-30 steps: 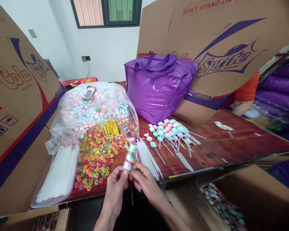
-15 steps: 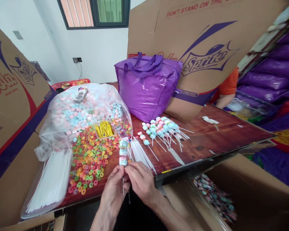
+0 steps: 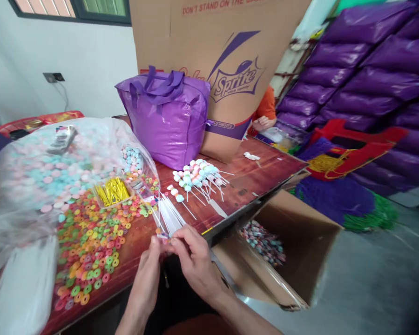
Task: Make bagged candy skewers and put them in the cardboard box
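My left hand [image 3: 147, 274] and my right hand [image 3: 192, 259] meet at the near edge of the wooden table [image 3: 265, 170], both with fingers pinched on a candy skewer [image 3: 162, 236]. Only its small pastel end and a thin white stick rising from it show; the rest is hidden by my fingers. Just beyond my fingertips lies a bundle of loose white sticks [image 3: 170, 215]. A heap of coloured ring candies [image 3: 87, 246] spreads to the left. Finished skewers of pastel candies [image 3: 195, 176] lie further back.
A clear bag of pastel candies [image 3: 38, 158] and a tray of yellow twist ties [image 3: 111, 191] sit at left, a purple bag [image 3: 164, 116] behind. An open cardboard box [image 3: 300, 260] with wrapped sweets stands below the table's right edge. A person in orange [image 3: 265, 108] sits behind the Sprite cardboard [image 3: 223, 60].
The view has swung to the right. My hands have come down to the table edge, and the candy stack that stood above my fingers is now mostly hidden between them.
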Demonstrator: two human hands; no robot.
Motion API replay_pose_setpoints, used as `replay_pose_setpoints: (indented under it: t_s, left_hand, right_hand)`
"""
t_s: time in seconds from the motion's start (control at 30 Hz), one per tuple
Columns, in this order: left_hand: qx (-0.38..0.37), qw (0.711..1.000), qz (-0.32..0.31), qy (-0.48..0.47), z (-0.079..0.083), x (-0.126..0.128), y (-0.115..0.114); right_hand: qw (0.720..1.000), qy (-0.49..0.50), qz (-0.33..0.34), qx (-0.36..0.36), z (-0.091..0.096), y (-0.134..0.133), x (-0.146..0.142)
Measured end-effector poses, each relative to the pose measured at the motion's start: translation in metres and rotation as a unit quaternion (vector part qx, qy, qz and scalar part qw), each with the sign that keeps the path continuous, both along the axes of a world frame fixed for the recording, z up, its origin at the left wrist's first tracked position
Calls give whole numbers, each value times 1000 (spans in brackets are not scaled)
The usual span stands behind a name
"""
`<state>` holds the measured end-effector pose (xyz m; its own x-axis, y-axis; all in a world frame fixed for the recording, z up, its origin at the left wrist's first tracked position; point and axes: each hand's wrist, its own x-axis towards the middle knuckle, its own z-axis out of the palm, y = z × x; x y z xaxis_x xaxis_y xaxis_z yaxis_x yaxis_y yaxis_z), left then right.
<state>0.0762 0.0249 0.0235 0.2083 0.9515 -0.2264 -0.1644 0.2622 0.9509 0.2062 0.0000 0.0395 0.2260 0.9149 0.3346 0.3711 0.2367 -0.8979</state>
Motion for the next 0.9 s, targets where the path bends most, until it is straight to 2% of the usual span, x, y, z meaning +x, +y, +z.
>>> replay_pose_setpoints:
  t_s: [0.07, 0.17, 0.3, 0.4, 0.5, 0.63, 0.7, 0.77, 0.83, 0.9]
  left_hand:
    - [-19, 999, -42, -24, -1, 8, -4]
    - [-27, 994, -95, -40, 1, 22, -10]
    - [-50, 995, -68, -52, -2, 47, -15]
    - [27, 997, -65, 31, -9, 62, -15]
    - [153, 975, -131, 97, -12, 65, -8]
    - [225, 944, -191, 145, -14, 56, 17]
    - [251, 924, -245, 152, -20, 51, 32]
    - [272, 900, -313, 136, -28, 49, 45]
    - [295, 873, -366, 126, -37, 52, 53]
    - [317, 849, -402, 133, -44, 56, 56]
  right_hand:
    - [998, 50, -1, -26, 0, -9, 6]
    - [985, 146, -23, -90, -9, -24, 18]
    - [961, 221, -31, -162, -30, -44, 27]
    - [938, 285, -31, -196, -46, -58, 31]
    - [889, 413, -69, -186, -62, -68, 51]
    - [808, 546, -174, -137, -78, -66, 117]
    - [788, 556, -234, -124, -77, -56, 148]
    - [805, 519, -257, -128, -67, -40, 163]
    - [858, 443, -228, -124, -51, -17, 156]
    - [924, 331, -154, -113, -32, 12, 132]
